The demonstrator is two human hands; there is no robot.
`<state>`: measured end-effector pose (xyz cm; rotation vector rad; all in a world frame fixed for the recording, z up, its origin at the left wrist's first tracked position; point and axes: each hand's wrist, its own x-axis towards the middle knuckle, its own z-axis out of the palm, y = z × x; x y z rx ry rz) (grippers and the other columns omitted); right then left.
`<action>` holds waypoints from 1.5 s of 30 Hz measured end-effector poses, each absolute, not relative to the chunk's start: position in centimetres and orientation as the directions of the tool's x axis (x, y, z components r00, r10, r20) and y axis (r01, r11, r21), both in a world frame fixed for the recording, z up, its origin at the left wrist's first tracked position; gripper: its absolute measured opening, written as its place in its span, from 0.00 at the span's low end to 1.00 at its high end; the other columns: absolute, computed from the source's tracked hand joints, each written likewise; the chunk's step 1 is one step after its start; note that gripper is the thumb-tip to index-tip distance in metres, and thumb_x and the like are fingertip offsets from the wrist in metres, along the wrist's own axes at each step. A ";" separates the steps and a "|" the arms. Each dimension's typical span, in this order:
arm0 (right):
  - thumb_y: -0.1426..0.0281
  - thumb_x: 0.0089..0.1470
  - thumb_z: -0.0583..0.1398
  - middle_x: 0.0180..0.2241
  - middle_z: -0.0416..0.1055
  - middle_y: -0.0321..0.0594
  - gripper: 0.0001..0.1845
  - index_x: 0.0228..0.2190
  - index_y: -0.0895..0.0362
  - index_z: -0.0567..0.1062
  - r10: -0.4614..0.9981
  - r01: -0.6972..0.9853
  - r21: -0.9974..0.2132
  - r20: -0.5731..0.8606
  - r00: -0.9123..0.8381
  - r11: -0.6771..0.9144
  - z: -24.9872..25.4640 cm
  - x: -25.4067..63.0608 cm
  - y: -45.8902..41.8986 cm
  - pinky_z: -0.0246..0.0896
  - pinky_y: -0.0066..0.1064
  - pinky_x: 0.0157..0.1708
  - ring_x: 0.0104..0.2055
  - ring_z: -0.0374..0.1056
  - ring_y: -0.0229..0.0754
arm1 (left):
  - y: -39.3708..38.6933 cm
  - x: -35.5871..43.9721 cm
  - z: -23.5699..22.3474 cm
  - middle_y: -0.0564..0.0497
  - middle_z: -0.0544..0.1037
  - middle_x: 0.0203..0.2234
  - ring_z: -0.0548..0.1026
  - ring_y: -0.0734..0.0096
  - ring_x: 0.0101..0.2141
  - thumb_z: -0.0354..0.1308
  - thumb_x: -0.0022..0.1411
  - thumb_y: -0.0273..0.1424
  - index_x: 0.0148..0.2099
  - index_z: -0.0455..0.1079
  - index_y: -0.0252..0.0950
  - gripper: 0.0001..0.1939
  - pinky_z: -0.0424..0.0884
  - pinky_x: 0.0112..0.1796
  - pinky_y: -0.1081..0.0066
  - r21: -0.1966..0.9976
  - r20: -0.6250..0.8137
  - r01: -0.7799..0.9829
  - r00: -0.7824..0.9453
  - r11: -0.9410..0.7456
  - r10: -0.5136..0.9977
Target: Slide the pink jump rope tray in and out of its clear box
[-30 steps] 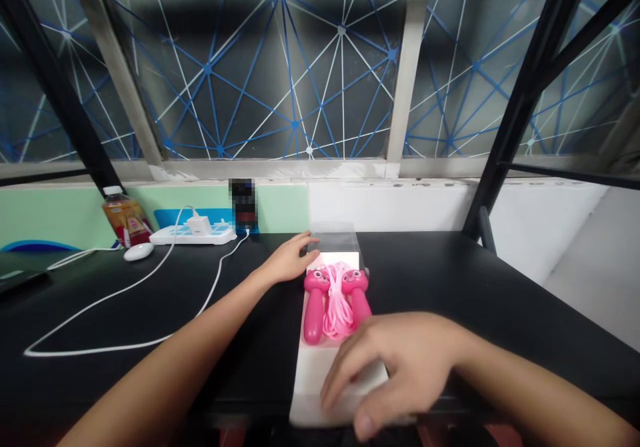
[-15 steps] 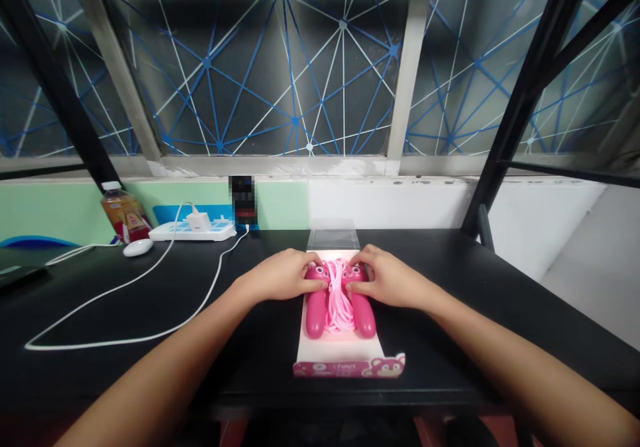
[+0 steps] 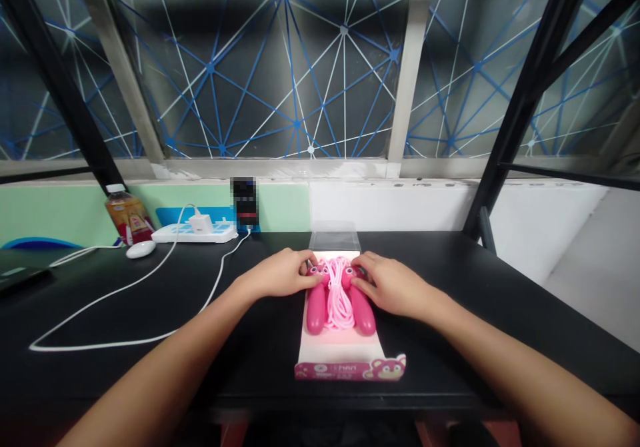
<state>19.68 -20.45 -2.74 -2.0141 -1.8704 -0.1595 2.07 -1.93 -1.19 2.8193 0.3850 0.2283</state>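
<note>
A pink jump rope lies on a pale card insert [image 3: 320,350] whose raised front flap carries a printed bear. Its light pink cord [image 3: 339,300] is bundled between two darker pink handles with animal-face heads. My left hand [image 3: 280,274] pinches the head of the left handle [image 3: 316,310], thumb on the near side and fingers beyond it. Around the head of the right handle [image 3: 363,310], my right hand [image 3: 393,282] closes in the same way. Both handles rest on the card. Behind the card, a clear plastic box [image 3: 334,239] lies on the black desk.
At the back left stand a drink bottle [image 3: 129,217], a white mouse [image 3: 141,250], a power strip [image 3: 200,235] with a plugged-in charger, and an upright phone [image 3: 245,204]. A white cable [image 3: 100,348] loops across the desk's left side. Black frame posts [image 3: 515,114] rise at both sides.
The handles and cord have shifted slightly toward the far end of the card. My fingers have adjusted a little on the handle heads. The view has moved slightly.
</note>
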 end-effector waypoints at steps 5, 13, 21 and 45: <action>0.62 0.63 0.52 0.48 0.69 0.49 0.17 0.49 0.54 0.71 0.920 0.988 0.113 0.367 -0.138 0.103 -1.6 16.4 -21.4 0.62 0.32 0.29 0.45 0.68 0.50 | -2.3 2.4 -1.2 0.51 0.79 0.27 0.75 0.66 0.27 0.53 0.61 0.50 0.43 0.71 0.39 0.21 0.60 0.26 0.72 0.212 0.203 0.242 0.937 -0.947 0.285; 0.65 0.61 0.54 0.42 0.73 0.48 0.21 0.56 0.49 0.66 0.888 0.909 0.288 0.263 -0.377 0.301 -2.8 16.1 -21.6 0.63 0.36 0.33 0.40 0.68 0.49 | -2.7 3.5 -1.7 0.51 0.78 0.33 0.75 0.64 0.35 0.50 0.65 0.45 0.51 0.70 0.42 0.18 0.66 0.33 0.69 0.172 0.310 0.240 0.907 -0.955 0.284; 0.63 0.60 0.53 0.38 0.72 0.46 0.22 0.55 0.52 0.68 0.862 0.886 0.198 0.218 -0.457 0.419 -1.3 16.3 -22.5 0.58 0.34 0.31 0.38 0.65 0.48 | 0.5 3.8 -2.9 0.45 0.58 0.63 0.58 0.57 0.62 0.50 0.64 0.34 0.61 0.61 0.39 0.23 0.56 0.60 0.59 0.172 0.371 0.209 0.891 -0.963 0.260; 0.67 0.63 0.53 0.48 0.71 0.44 0.19 0.55 0.47 0.68 0.880 0.918 0.235 0.287 -0.379 0.318 -4.3 18.5 -19.9 0.66 0.34 0.34 0.43 0.68 0.46 | -0.7 3.3 -3.1 0.48 0.75 0.46 0.75 0.67 0.43 0.49 0.60 0.27 0.48 0.67 0.38 0.14 0.72 0.43 0.69 0.403 0.333 0.079 0.915 -0.912 0.226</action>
